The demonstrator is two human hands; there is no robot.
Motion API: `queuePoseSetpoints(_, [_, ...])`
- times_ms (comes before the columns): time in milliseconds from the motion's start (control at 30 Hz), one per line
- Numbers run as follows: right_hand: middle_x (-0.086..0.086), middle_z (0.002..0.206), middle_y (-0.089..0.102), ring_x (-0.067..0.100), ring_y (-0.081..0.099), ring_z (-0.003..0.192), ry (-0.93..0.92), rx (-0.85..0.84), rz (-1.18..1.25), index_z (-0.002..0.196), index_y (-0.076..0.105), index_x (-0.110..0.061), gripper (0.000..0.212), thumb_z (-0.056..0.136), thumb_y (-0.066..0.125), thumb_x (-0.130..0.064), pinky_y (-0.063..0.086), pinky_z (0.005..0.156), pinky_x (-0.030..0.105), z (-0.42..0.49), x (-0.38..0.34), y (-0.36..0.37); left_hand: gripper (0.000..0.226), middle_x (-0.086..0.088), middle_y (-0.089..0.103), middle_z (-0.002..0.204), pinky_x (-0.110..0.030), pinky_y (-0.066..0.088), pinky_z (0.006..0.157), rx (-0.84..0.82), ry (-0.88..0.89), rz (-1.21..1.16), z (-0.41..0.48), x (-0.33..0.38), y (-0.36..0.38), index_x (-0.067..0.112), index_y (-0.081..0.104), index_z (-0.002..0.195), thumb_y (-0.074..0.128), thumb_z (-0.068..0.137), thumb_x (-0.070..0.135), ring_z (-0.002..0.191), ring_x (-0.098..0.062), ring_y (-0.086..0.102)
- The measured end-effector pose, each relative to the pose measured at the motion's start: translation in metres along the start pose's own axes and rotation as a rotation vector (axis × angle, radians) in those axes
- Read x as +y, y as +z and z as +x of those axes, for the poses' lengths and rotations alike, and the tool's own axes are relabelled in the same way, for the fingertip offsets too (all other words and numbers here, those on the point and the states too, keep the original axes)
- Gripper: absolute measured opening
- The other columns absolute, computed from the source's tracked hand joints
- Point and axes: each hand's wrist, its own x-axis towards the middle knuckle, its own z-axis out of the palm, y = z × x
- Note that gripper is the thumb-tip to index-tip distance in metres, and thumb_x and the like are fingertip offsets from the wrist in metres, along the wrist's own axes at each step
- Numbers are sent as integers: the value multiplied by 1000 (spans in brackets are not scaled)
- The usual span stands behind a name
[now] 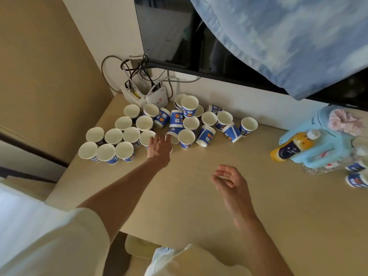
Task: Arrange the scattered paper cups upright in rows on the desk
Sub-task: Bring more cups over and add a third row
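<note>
Toppling threatens the upright cups (pixel 131 134) beside your left hand (pixel 159 145), whose grasp I cannot tell, if you sweep sideways; your right hand (pixel 227 180) hovers empty.

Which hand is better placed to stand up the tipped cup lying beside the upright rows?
Probably left. The left hand is stretched out right beside the tipped cup, next to the upright rows; the right hand hangs empty over bare desk, farther from it.
</note>
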Motion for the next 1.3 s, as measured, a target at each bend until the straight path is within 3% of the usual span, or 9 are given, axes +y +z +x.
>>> queuePoseSetpoints(200, [4,109,70,15,68,94,9,23,-20,113,65,-21,27,90,75,-10,51,83,28,0,4,-2,53,-11,50,135,-40,43,100,46,48,-7,-1,-4,8,19,47,140,67,90,21,125,-29,49])
queuePoseSetpoints(467, [7,110,70,15,67,97,48,-46,-62,113,65,-20,26,90,73,-11,53,85,30,1,10,14,48,-13,51,128,-42,50,99,-7,45,-329,-22,-12,27,16,60,129,76,86,29,126,-32,47])
queuePoseSetpoints(667, [8,110,72,16,67,95,140,-24,-66,120,62,-17,32,90,74,-13,53,86,36,11,15,32,48,-1,68,102,-25,47,71,72,-279,-1338,-54,-2,-2,12,66,112,85,77,39,90,-18,65])
queuePoseSetpoints(733, [3,111,71,17,67,101,193,-20,-5,127,57,-15,42,90,76,-20,54,89,38,17,11,40,63,-2,73,98,-27,51,72,13,-267,-1731,-78,9,-19,11,68,112,82,67,52,84,-15,66])
queuePoseSetpoints(800, [1,115,71,16,67,112,233,-49,88,131,54,-16,53,87,78,-31,55,92,37,21,6,47,63,0,76,101,-29,56,77,-9,-182,-1852,-101,20,-27,12,68,116,79,69,52,87,-12,69])
queuePoseSetpoints(967, [2,111,76,19,71,109,114,-55,133,126,64,-14,55,81,83,-41,54,93,35,23,-7,57,37,1,74,109,-25,55,82,-25,-56,-1929,-127,34,-28,12,65,118,77,85,23,92,-14,71])
queuePoseSetpoints(1100, [3,103,77,22,73,103,39,-18,167,120,66,-11,54,75,85,-35,56,91,36,25,-10,63,48,1,73,113,-31,58,85,-16,10,-1848,-127,27,-29,9,63,123,78,84,34,97,-16,72])
queuePoseSetpoints(1200, [2,106,77,18,73,101,15,14,156,119,66,-14,69,61,84,-47,56,95,40,28,-11,67,53,8,71,114,-29,56,87,4,-29,-1657,-116,12,-30,16,66,121,67,82,52,105,-10,68])
queuePoseSetpoints(1300, [-1,106,77,13,72,100,10,22,152,119,65,-15,73,57,82,-50,54,99,41,31,-11,69,44,1,65,121,-34,52,91,177,-145,-1268,-92,-11,-10,15,67,119,66,88,46,112,-20,62])
